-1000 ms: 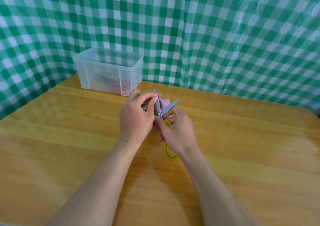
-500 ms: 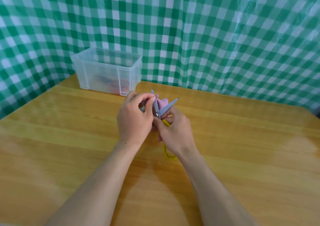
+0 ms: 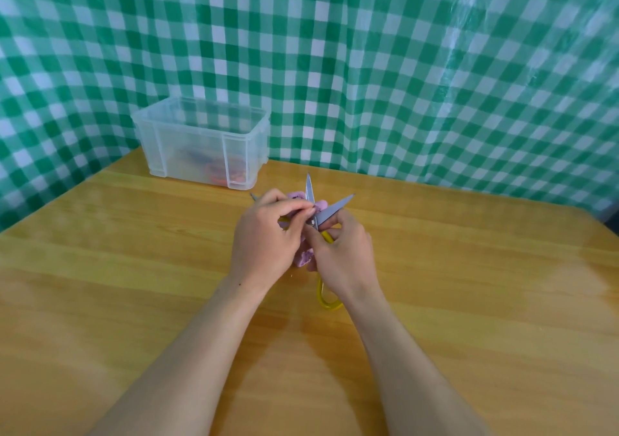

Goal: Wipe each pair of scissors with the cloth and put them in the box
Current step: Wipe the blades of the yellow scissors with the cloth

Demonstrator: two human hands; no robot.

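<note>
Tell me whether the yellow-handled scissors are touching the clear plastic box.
Apart. The head view shows the yellow-handled scissors held in both hands, with bare wooden table showing between them and the clear plastic box.

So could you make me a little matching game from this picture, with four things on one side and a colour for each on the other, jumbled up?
Things:
1. scissors handle
2. cloth
3. box
4. table

Colours:
A. see-through, whitish
B. wood brown
C. yellow
D. pinkish purple

Pairs: 1-C, 2-D, 3-A, 4-B
</note>
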